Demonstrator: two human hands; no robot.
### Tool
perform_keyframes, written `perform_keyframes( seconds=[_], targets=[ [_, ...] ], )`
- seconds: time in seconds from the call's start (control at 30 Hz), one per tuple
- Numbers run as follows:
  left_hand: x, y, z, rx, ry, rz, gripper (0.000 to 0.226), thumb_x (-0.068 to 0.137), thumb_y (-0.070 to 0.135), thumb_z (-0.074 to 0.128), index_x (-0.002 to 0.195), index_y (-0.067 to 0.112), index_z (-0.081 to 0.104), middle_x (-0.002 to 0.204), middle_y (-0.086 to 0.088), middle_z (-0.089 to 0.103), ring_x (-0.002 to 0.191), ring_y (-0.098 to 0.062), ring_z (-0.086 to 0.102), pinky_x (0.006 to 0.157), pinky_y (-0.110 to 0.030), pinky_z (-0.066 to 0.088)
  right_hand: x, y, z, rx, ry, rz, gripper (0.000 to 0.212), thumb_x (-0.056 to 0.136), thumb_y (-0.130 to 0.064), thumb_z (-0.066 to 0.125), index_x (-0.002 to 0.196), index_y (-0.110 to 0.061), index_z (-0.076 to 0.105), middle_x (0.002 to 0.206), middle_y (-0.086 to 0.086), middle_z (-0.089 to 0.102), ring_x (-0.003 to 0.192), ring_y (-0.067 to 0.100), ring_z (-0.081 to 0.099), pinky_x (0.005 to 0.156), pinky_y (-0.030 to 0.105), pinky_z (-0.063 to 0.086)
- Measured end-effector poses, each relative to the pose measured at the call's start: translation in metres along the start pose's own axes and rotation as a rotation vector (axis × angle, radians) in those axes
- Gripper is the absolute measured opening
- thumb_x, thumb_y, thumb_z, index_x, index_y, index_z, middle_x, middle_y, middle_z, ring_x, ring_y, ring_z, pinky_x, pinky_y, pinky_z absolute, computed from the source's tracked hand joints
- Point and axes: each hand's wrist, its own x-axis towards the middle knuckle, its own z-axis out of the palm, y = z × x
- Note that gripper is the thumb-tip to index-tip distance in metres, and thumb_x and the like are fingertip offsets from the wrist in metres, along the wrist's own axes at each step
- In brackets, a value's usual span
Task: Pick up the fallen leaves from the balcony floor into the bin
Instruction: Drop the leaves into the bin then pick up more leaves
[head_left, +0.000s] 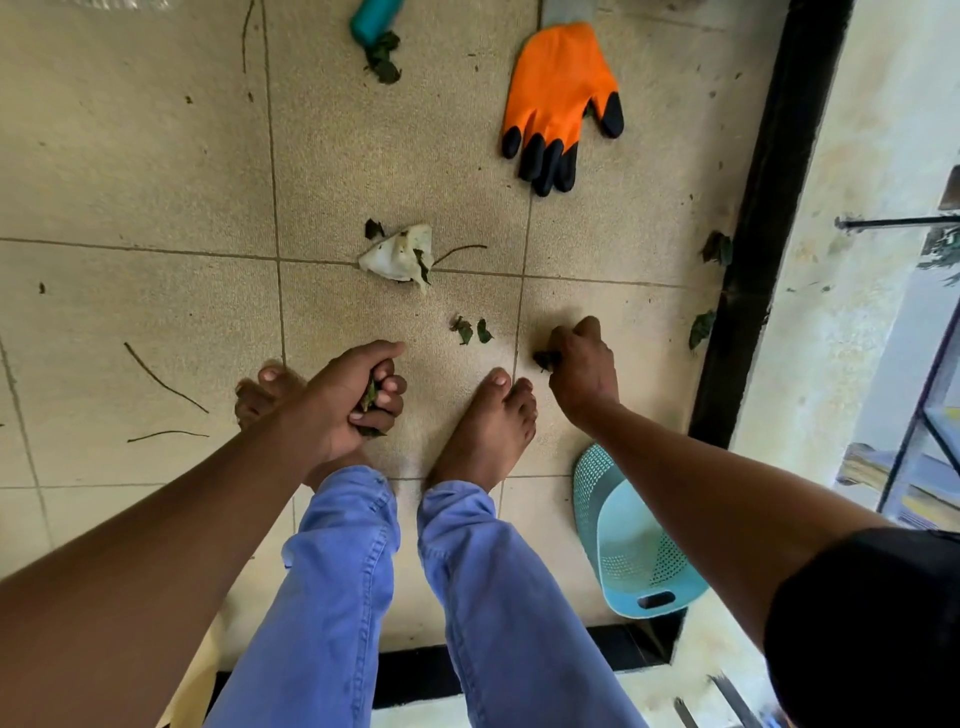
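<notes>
Beige floor tiles (156, 156) fill the view, strewn with twigs and dark leaf scraps. Left hand (353, 395) hovers above the left foot (260, 389), fingers curled tight round a bunch of leaves (370, 397). Right hand (582, 369) is down at the floor just right of the right foot (488, 421), fingertips pinching a dark leaf (545, 359). Two small leaves (470, 330) lie between the hands, with a pale crumpled scrap (402, 254), perhaps a dried leaf, further ahead. More leaves (717, 249) sit by the black threshold (753, 208). An orange glove (561, 104) lies flat beyond. Pale blue bin (634, 551) lies on its side under the right forearm, near the right foot
</notes>
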Motion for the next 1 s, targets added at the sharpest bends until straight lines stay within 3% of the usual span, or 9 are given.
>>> perform_keyframes(
  seconds=[0.2,0.3,0.43,0.6,0.73,0.83,0.9,1.0],
  targets=[
    [0.0,0.0,0.0,0.004,0.008,-0.006,0.049,0.098,0.034,0.058,0.055,0.021,0.04,0.059,0.004,0.036,0.042,-0.004,0.032,0.027,-0.012,0.015,0.007,-0.046,-0.016,0.124,-0.005,-0.231,0.02,0.072,0.004,0.065,0.085,-0.011,0.061,0.086,0.007,0.062,0.073,0.03,0.058,0.058,0.037,0.042],
    [-0.001,-0.001,-0.001,0.003,0.014,-0.011,0.049,0.099,0.034,0.058,0.055,0.02,0.039,0.058,0.004,0.037,0.041,-0.004,0.032,0.027,-0.012,0.015,0.005,-0.067,-0.014,0.041,-0.044,-0.405,0.039,0.075,0.003,0.066,0.11,-0.012,0.058,0.092,0.008,0.065,0.081,0.031,0.059,0.057,0.034,0.04],
    [-0.001,-0.001,-0.004,0.023,0.028,-0.003,0.049,0.099,0.035,0.058,0.056,0.021,0.039,0.057,0.004,0.037,0.041,-0.004,0.032,0.027,-0.012,0.015,0.007,-0.079,-0.003,-0.268,-0.008,-0.607,0.052,0.088,-0.016,0.072,0.134,-0.017,0.048,0.099,0.008,0.063,0.087,0.029,0.061,0.055,0.035,0.044],
    [-0.001,-0.004,-0.009,-0.017,0.036,-0.011,0.05,0.099,0.034,0.058,0.055,0.02,0.039,0.057,0.004,0.037,0.041,-0.004,0.032,0.027,-0.013,0.015,0.021,-0.083,0.005,-0.428,-0.021,-0.67,0.046,0.084,-0.015,0.076,0.124,-0.016,0.054,0.104,0.01,0.056,0.087,0.028,0.057,0.049,0.033,0.036],
    [-0.001,-0.008,-0.011,-0.046,0.035,-0.017,0.051,0.099,0.034,0.058,0.053,0.02,0.04,0.057,0.004,0.037,0.04,-0.004,0.032,0.027,-0.012,0.015,0.032,-0.087,-0.002,-0.346,-0.051,-0.681,0.037,0.082,-0.006,0.076,0.114,-0.017,0.062,0.118,0.013,0.045,0.088,0.029,0.056,0.048,0.032,0.041],
    [0.001,-0.01,-0.013,-0.06,0.031,-0.016,0.051,0.099,0.034,0.058,0.053,0.02,0.041,0.057,0.003,0.037,0.041,-0.004,0.033,0.027,-0.013,0.015,0.034,-0.086,-0.002,-0.322,-0.061,-0.701,0.038,0.082,-0.002,0.075,0.115,-0.015,0.064,0.116,0.014,0.05,0.091,0.031,0.056,0.05,0.034,0.049],
    [0.002,-0.01,-0.014,-0.068,0.031,-0.016,0.05,0.099,0.033,0.058,0.054,0.02,0.04,0.057,0.003,0.037,0.041,-0.004,0.032,0.026,-0.013,0.015,0.032,-0.086,-0.004,-0.3,-0.073,-0.696,0.025,0.09,-0.004,0.065,0.115,-0.008,0.064,0.113,0.018,0.055,0.094,0.035,0.056,0.056,0.04,0.053],
    [0.002,-0.009,-0.014,-0.079,0.032,-0.019,0.049,0.098,0.032,0.059,0.055,0.02,0.04,0.057,0.004,0.037,0.04,-0.004,0.033,0.026,-0.013,0.015,0.03,-0.093,-0.007,-0.245,-0.077,-0.614,0.025,0.094,-0.005,0.047,0.114,-0.002,0.061,0.114,0.021,0.057,0.1,0.039,0.056,0.066,0.043,0.048]
  ],
)
